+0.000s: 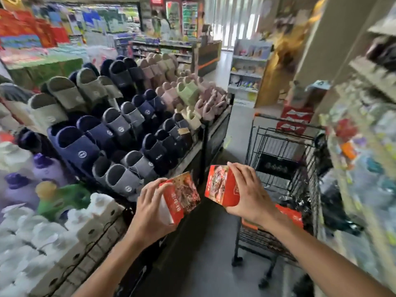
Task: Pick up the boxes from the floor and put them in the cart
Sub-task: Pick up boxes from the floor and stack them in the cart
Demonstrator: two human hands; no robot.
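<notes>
Two bare forearms, hands (246,194) ringless (no sleeves)

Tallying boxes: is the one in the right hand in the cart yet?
Out. The right hand holds the box beside the cart.

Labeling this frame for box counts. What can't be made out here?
- Floor, head view: no boxes show on it; the arms and frame edge hide much.
- Cart contents: dark blurred shapes and a red package, partly behind the right hand.
- Print on the left box and right box: too blurred to read.
- Left hand covers its box's near end.
- Right shelves: motion blur.
</notes>
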